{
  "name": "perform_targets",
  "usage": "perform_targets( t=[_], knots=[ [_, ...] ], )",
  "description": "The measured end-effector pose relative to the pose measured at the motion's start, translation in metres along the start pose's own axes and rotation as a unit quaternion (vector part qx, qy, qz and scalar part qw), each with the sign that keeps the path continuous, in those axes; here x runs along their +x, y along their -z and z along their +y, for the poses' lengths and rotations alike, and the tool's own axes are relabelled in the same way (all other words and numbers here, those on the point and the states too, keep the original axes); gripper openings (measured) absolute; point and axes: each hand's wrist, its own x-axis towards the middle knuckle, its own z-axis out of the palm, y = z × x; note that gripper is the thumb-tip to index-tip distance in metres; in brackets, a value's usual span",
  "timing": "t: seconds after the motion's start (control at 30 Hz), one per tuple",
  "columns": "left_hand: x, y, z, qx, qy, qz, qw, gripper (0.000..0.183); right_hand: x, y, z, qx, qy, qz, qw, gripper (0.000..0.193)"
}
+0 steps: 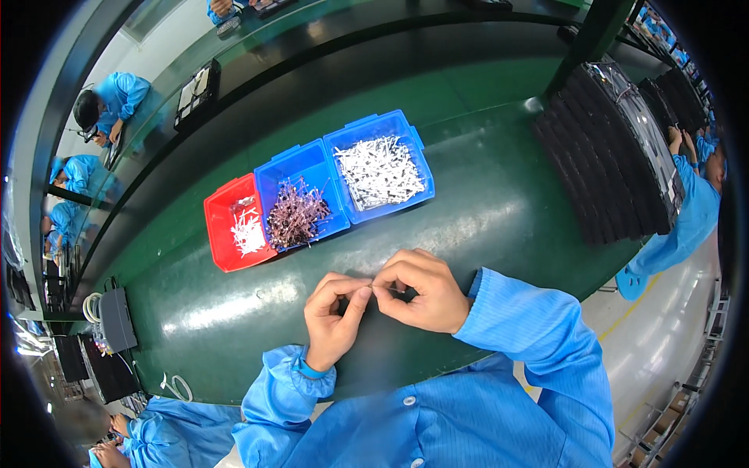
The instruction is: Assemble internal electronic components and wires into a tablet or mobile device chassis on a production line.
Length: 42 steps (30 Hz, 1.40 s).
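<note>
A: What's at nine from the hands?
B: Dark grey box, smooth, hard-edged.
A: Ten?
B: Red bin, shiny, plastic-looking; thin white strips heaped inside.
A: Eleven?
B: Middle blue bin: tangled, wiry purplish-brown pieces at its near end.
A: Left hand?
B: Left hand is curled, thumb and index drawn together.
A: Twelve?
B: Right blue bin, jumbled small white stick-like pieces. All three bins side by side on glossy green tabletop, just beyond the hands.
A: Right hand?
B: Right hand: fingers bent, same pinch, tips right at the left's.
A: Holding?
B: Can't tell, either hand; anything there is tiny and covered by fingertips.
A: Two?
B: Black stack, layered, rough-edged.
A: Hidden, cut off?
B: Co-worker at eight, cropped by the lower edge. Bin floors under the heaps, covered. Co-worker between two and three, partly behind the stack.
</note>
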Motion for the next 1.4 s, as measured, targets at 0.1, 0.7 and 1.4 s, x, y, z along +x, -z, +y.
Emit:
perform_targets(
  t=[0.1, 0.7, 1.4],
  knots=[
    [0.0004, -0.0003, 0.0023, 0.005, 0.003, 0.002, 1.0, 0.011, -0.0023, 0.0003, -0.0017, 0.021, -0.027, -0.01, 0.999, 0.015],
    [0.0021, 0.0009, 0.0049, -0.106, 0.065, -0.032, 0.992, 0.018, -0.0035, 0.0014, -0.0007, 0.019, -0.033, -0.003, 0.999, 0.013],
    [0.0005, 0.0022, 0.0001, -0.078, 0.05, -0.012, 0.996, 0.007, -0.005, -0.0019, 0.0019, -0.013, 0.002, -0.011, 1.0, 0.014]
  ],
)
